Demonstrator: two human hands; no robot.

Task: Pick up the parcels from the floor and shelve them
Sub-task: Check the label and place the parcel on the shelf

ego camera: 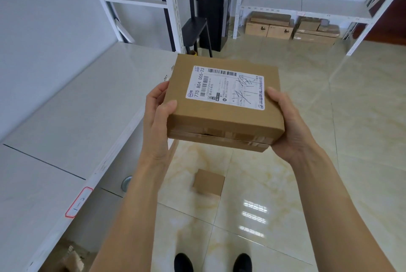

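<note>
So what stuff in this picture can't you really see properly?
- Parcel underside, head view: hidden by the box itself, as are the fingers of the left hand and right hand.
- Small print on its label: too small.
- Small box on the floor: blurred.
- Cardboard under the shelf: cut off by the edge.

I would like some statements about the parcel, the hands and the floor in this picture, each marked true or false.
1. Both hands hold the parcel. True: the left hand grips its left edge, the right hand its right edge.
2. The parcel rests on the white shelf. False: it is held in the air, beside the shelf.
3. A white shipping label faces up on the parcel. True.
4. No parcel remains on the floor. False: a small brown box lies on the tiles below the hands.
5. Cardboard boxes sit under the far shelf. True.
</note>
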